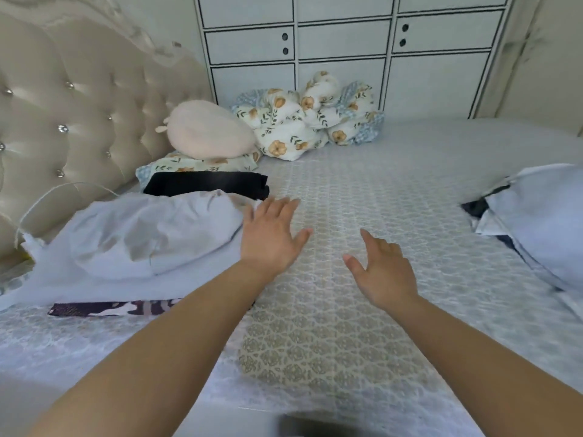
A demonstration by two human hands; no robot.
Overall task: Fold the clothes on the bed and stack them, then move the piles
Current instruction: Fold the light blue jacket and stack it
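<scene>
A loose white garment (pixel 135 244) lies crumpled on the left of the bed, on top of a dark patterned cloth (pixel 104 308). Behind it sits a folded black garment (pixel 206 183). My left hand (pixel 270 236) is open, fingers straight, right beside the white garment's right edge. My right hand (pixel 383 269) hovers open over the bare patterned bedspread (pixel 347 190), holding nothing. At the right edge lies a pale blue and white pile (pixel 536 225) with dark fabric under it.
A tufted beige headboard (pixel 63 121) runs along the left. A pink plush pillow (pixel 206 130) rests on a floral pillow, and a bundled floral quilt (pixel 309 116) sits at the back against a white cabinet (pixel 347 52).
</scene>
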